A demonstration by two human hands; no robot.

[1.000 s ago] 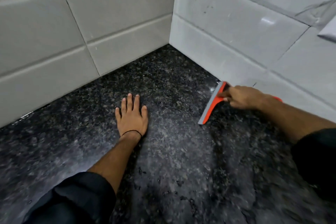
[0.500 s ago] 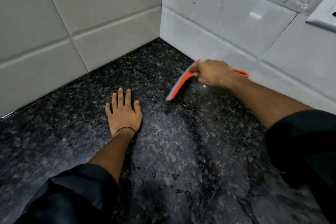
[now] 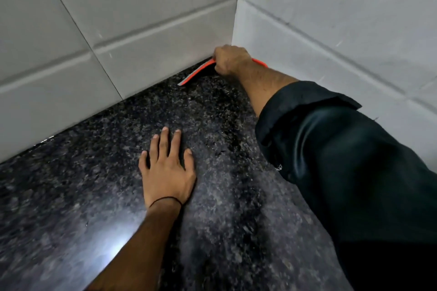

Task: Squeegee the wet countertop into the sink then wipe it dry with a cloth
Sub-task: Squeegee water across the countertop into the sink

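Note:
My right hand (image 3: pixel 230 60) grips an orange squeegee (image 3: pixel 197 72) with a grey blade, deep in the corner where the two tiled walls meet. The blade rests on the black speckled granite countertop (image 3: pixel 212 196) along the foot of the back wall. Its orange handle end pokes out behind my wrist. My left hand (image 3: pixel 165 170) lies flat on the counter, fingers spread, holding nothing, well in front of the squeegee. The counter looks wet and shiny with a bright glare patch. No sink and no cloth are in view.
White tiled walls (image 3: pixel 142 30) close off the counter at the back and on the right (image 3: pixel 343 30). My dark right sleeve (image 3: pixel 343 160) covers much of the counter's right side.
My right hand has carried the squeegee from beside the right wall back into the far corner. My left hand stays flat on the counter. The camera has moved closer.

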